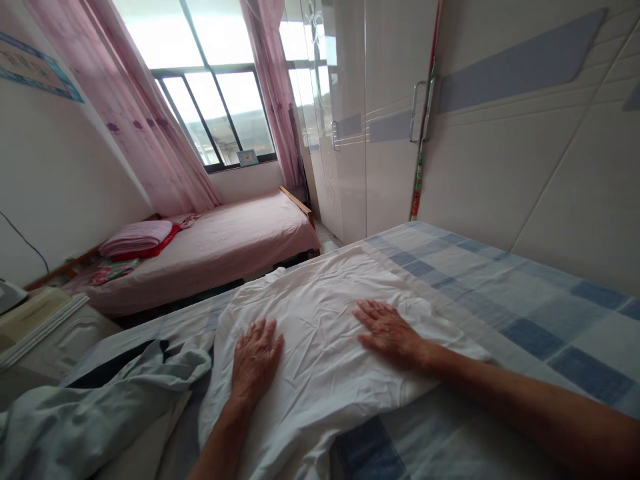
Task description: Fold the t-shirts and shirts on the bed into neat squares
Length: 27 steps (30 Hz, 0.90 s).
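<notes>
A creased white cloth [320,333], perhaps a garment, lies spread over a bed with a blue and white checked sheet [525,337]. My left hand [257,360] rests flat on the cloth's left part, fingers apart and pointing away from me. On its right part lies my right hand [387,331], palm down, with the fingers stretched toward the left. Neither hand grips anything. Fine wrinkles run across the cloth between the two hands, and its near edge falls in loose folds.
Left of the cloth lies a crumpled grey-green garment [115,400]. A white cabinet [65,333] stands at the far left. Beyond is a second bed [240,233] with a folded pink blanket [137,237]. A glossy wardrobe [390,173] borders the bed's far right side.
</notes>
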### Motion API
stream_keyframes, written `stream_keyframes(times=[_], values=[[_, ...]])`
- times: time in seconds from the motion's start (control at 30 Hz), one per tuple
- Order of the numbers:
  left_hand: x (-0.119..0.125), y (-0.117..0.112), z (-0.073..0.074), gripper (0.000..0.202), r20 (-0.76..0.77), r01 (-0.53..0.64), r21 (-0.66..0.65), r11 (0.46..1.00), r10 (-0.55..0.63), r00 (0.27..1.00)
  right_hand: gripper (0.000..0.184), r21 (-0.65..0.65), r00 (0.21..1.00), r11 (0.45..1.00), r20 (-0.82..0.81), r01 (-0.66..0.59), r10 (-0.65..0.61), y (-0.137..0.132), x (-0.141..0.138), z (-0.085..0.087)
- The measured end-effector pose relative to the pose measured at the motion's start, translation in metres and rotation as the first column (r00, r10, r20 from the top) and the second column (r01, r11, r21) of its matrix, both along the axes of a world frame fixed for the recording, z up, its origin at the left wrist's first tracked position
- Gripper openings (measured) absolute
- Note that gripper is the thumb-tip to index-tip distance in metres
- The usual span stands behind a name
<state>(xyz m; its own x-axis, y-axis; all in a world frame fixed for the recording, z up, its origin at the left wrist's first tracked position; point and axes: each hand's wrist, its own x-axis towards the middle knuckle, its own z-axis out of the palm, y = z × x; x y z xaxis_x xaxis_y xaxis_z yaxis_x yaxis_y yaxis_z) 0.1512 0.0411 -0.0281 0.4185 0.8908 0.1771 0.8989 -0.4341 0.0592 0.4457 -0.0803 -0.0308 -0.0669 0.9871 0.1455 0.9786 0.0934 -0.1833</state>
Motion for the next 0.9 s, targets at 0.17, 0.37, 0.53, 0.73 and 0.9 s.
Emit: stream_keyframes(times=[0.17, 0.37, 0.53, 0.73, 0.9], values=[[0.003, -0.003, 0.003, 0.049, 0.034, -0.009, 0.001, 1.000, 0.009, 0.999, 0.060, 0.063, 0.944, 0.946, 0.078, 0.317, -0.321, -0.021, 0.093, -0.013], [0.005, -0.004, 0.004, 0.048, 0.046, -0.022, -0.008, 1.000, 0.022, 0.999, 0.060, 0.071, 0.961, 0.961, 0.056, 0.268, -0.272, 0.012, 0.074, 0.013], [0.003, -0.003, 0.004, 0.048, 0.028, -0.020, -0.008, 1.000, 0.020, 0.999, 0.061, 0.031, 0.999, 0.999, 0.037, -0.024, 0.023, 0.065, 0.006, 0.010], [0.005, -0.005, 0.005, 0.048, 0.053, -0.027, -0.022, 0.999, 0.028, 0.998, 0.063, -0.008, 0.966, 0.970, 0.096, 0.241, -0.240, 0.076, 0.071, -0.010], [0.006, -0.006, 0.006, 0.048, 0.085, -0.035, -0.035, 0.999, 0.038, 0.996, 0.069, -0.090, 0.871, 0.872, 0.156, 0.482, -0.465, 0.088, 0.097, 0.006]])
